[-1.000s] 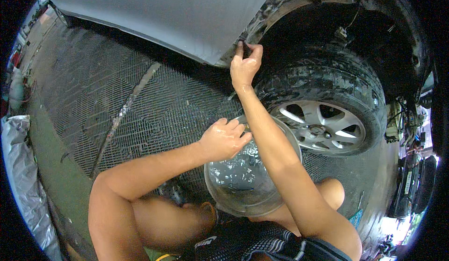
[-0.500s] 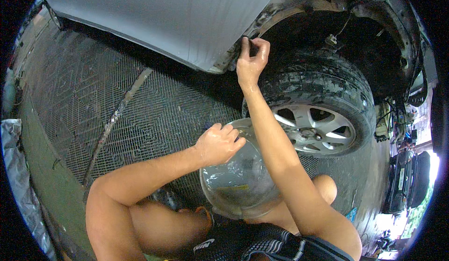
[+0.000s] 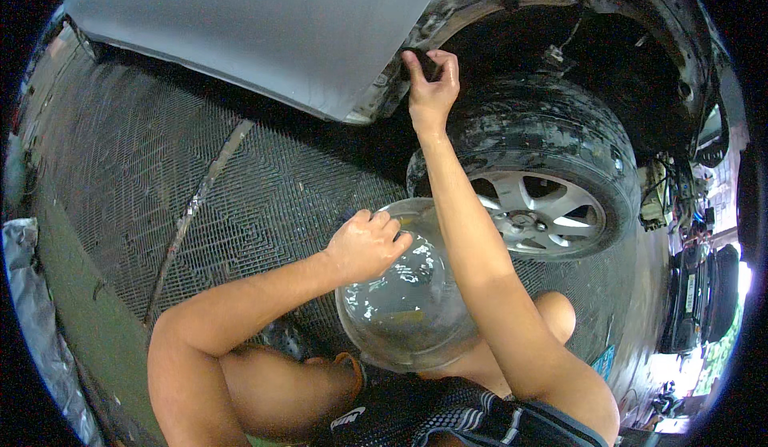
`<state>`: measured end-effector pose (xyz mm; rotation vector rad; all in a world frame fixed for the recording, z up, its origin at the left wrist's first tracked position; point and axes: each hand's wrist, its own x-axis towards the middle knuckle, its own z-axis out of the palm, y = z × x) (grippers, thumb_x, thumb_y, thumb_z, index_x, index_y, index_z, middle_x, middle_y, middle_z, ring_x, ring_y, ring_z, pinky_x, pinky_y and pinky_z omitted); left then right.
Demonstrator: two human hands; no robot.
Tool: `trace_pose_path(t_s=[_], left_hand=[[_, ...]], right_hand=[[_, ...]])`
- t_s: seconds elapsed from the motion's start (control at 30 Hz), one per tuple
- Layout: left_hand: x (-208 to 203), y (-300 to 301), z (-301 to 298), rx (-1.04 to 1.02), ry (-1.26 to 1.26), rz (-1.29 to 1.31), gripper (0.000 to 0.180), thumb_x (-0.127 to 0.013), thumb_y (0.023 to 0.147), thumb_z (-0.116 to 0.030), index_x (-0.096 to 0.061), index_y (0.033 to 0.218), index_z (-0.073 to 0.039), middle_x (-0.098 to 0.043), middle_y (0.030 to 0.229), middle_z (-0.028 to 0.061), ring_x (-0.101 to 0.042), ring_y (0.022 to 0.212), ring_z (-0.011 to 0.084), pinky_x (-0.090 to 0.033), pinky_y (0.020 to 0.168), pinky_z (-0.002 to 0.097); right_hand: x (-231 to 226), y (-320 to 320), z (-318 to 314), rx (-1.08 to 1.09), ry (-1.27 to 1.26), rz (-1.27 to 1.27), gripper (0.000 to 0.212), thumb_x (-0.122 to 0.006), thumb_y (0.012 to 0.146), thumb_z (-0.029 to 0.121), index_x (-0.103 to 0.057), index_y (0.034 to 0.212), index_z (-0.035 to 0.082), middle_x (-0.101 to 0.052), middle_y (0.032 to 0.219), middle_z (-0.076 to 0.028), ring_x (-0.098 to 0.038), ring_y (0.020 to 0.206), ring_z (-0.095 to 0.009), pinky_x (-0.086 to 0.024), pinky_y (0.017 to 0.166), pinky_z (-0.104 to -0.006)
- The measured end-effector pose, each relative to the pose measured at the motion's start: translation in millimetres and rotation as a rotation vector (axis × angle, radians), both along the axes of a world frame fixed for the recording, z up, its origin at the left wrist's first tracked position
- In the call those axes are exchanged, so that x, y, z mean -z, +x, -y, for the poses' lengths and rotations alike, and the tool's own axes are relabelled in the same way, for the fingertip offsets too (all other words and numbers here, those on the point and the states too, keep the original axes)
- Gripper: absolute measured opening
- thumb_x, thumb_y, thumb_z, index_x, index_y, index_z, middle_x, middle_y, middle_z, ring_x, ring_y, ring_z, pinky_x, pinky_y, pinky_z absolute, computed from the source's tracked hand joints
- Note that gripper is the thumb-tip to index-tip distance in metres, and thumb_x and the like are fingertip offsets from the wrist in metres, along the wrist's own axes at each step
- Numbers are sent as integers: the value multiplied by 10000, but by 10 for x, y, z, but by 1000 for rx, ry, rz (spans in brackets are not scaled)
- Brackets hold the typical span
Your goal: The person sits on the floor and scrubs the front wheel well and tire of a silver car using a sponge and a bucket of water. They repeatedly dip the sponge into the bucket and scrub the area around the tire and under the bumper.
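Note:
My left hand (image 3: 364, 248) is closed on the near-left part of the rim of a clear round basin (image 3: 404, 343). Water with bright reflections stands in the basin, which is between my legs, and a yellowish patch shows in it. My right arm reaches forward past the basin. At its end, my right hand (image 3: 434, 95) is curled in a pinch against the car body, at the edge between the grey-blue door panel (image 3: 264, 31) and the wheel arch. Something dark appears between its thumb and fingers, too dark to make out.
Right of my forearm is a tyre (image 3: 544, 127) with a silver spoked wheel (image 3: 552, 215). A loose connector (image 3: 554, 55) hangs on a wire inside the arch. Ridged floor grating (image 3: 272, 167) lies below, crumpled silver sheeting (image 3: 40, 303) at far left, another vehicle (image 3: 700, 299) at far right.
My right hand has shifted slightly up along the body edge, its fingers a little further apart. My left hand stays on the basin rim. The water surface shows more glinting ripples.

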<state>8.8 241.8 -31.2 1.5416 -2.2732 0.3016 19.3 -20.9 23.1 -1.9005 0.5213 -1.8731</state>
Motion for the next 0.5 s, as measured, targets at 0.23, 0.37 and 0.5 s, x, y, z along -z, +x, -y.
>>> trace_pose_path(t_s=[0.23,0.37,0.5], left_hand=[[-28,6,19,40,72,-53,177,-675,770,-196,-658,927,-116,-630,827,64,-638,860,236,-494,672,378],[-10,1,23,47,61,-58,181,-675,775,-204,-659,931,-114,-632,843,62,-637,862,235,-502,674,379],[5,1,12,57,51,-71,188,-674,782,-216,-663,939,-113,-636,853,59,-639,860,233,-505,677,377]], right_hand=[[-573,-136,-30,117,-68,55,340,-887,799,159,-579,872,35,-631,881,-87,-603,829,-247,-486,759,-366],[-971,-95,101,297,-394,-36,287,-823,687,0,-577,831,34,-579,804,-116,-586,750,-334,-486,690,-424],[-851,-245,49,275,-270,-142,260,-773,643,-26,-611,831,50,-596,847,-114,-602,812,-340,-481,693,-438]])
